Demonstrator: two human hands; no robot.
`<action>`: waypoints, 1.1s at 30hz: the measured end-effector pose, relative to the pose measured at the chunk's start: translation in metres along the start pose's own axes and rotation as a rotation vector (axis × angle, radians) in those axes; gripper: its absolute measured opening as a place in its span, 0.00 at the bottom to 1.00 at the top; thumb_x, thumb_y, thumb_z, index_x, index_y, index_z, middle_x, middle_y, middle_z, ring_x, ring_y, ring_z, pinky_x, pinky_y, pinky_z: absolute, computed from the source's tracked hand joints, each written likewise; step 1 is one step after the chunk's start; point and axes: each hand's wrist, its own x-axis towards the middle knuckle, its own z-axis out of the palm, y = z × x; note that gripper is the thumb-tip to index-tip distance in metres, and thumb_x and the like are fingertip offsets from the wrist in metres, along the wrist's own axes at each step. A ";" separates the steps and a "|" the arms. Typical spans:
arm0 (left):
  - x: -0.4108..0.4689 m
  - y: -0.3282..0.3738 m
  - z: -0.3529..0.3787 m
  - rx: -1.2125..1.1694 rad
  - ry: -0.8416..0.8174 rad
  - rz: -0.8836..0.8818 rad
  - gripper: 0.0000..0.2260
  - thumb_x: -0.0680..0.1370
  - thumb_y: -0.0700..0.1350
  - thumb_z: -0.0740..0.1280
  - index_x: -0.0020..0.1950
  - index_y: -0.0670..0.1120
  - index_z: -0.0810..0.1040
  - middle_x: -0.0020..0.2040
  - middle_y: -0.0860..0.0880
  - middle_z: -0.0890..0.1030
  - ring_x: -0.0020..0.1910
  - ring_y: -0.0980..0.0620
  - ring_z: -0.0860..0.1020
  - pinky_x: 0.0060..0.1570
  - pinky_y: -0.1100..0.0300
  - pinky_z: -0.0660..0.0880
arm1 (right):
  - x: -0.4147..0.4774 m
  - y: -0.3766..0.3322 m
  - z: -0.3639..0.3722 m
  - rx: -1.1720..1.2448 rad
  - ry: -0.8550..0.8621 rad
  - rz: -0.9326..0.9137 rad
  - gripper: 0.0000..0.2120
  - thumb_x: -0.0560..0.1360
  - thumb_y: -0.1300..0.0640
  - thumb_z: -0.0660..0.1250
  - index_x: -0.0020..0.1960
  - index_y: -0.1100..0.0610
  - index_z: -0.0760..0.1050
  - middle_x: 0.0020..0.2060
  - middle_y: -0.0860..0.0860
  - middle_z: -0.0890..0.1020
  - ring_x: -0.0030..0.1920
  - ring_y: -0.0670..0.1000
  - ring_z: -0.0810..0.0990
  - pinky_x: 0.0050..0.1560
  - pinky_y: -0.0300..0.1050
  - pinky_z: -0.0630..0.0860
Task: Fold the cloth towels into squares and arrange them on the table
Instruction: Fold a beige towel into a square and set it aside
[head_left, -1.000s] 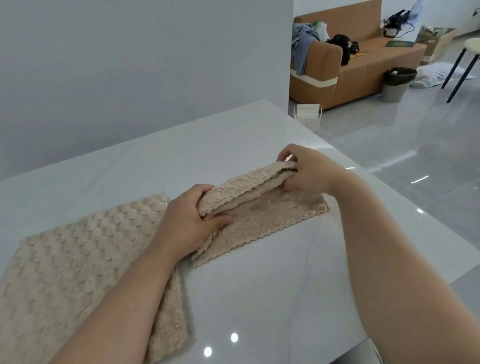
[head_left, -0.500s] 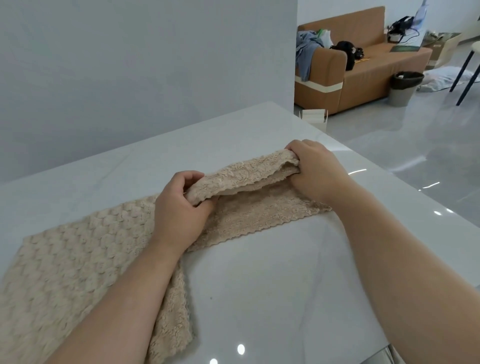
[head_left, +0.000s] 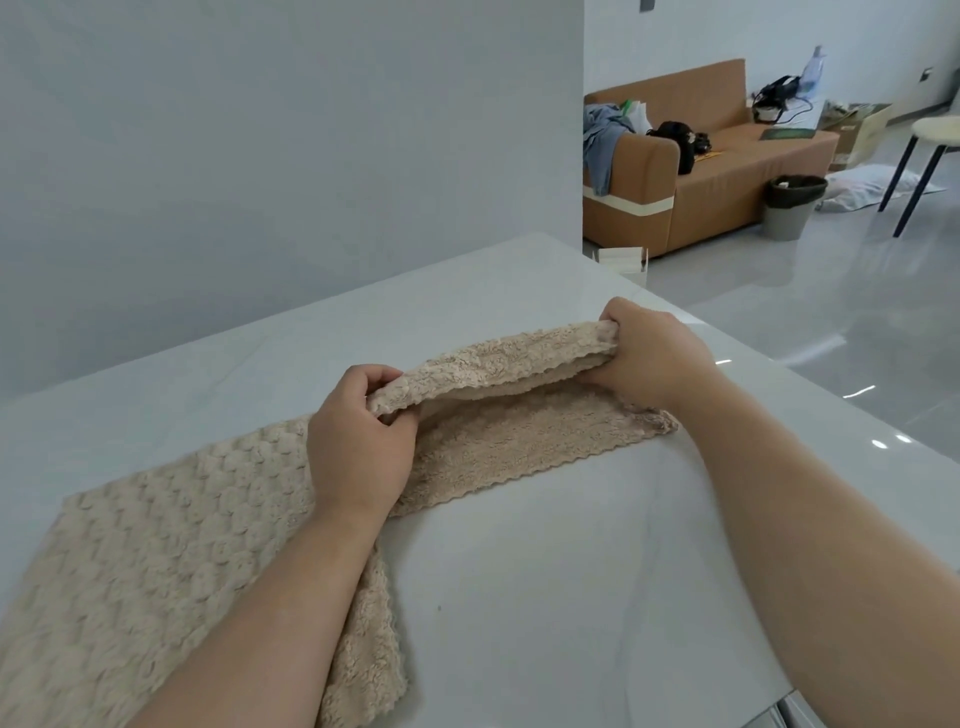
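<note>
Nearest, a bubbly cloth (head_left: 156, 561) lies flat on the table (head_left: 571, 597) under my left forearm; whether it belongs to the same piece I cannot tell. Past it, my left hand (head_left: 358, 441) pinches one end of the raised edge of the towel (head_left: 519, 436). Farther off, my right hand (head_left: 654, 358) grips the other end. The towel lies mid-table, top layer lifted between my hands. It looks light, soft and floppy, sagging where unheld, so I judge the corners the best hold.
</note>
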 end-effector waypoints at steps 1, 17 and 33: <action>0.000 0.000 -0.001 -0.004 -0.001 -0.006 0.13 0.72 0.43 0.77 0.52 0.55 0.79 0.43 0.64 0.80 0.42 0.66 0.79 0.39 0.74 0.69 | 0.000 -0.001 0.000 0.069 -0.010 0.013 0.20 0.68 0.45 0.77 0.50 0.50 0.70 0.42 0.47 0.79 0.43 0.52 0.76 0.36 0.46 0.70; 0.004 0.004 -0.001 -0.181 -0.065 -0.156 0.09 0.79 0.41 0.68 0.59 0.50 0.80 0.42 0.59 0.80 0.32 0.71 0.75 0.33 0.77 0.68 | 0.007 -0.008 0.004 0.635 0.078 0.152 0.10 0.72 0.58 0.63 0.46 0.48 0.81 0.38 0.52 0.87 0.42 0.61 0.86 0.44 0.68 0.82; 0.005 -0.004 0.000 -0.155 0.070 -0.057 0.13 0.77 0.40 0.69 0.51 0.60 0.82 0.52 0.55 0.83 0.35 0.55 0.76 0.37 0.65 0.70 | 0.013 -0.005 0.011 0.803 0.158 0.180 0.17 0.78 0.58 0.58 0.51 0.45 0.85 0.45 0.49 0.87 0.51 0.59 0.85 0.53 0.66 0.79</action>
